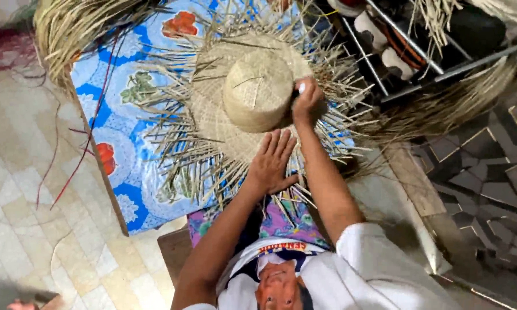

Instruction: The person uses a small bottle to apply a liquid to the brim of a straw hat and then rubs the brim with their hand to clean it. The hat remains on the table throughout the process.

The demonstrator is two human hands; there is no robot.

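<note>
Looking down, pale floor tiles (23, 189) spread on the left, and darker patterned tiles (488, 172) lie on the right. Between them a blue flowered cloth (126, 143) covers a low surface, with a purple flowered cloth (287, 221) nearest the person. On the blue cloth rests an unfinished straw hat (252, 97), its domed crown up and loose straw ends fanning out all round the brim. One hand (272, 161) lies flat and open, fingers spread, pressing the near brim. The other hand (307, 100) is curled against the crown's side, gripping something small that I cannot make out. Which hand is which I cannot tell. Beyond, bundles of loose straw (74, 28) and a metal rack (402, 51) stand.
</note>
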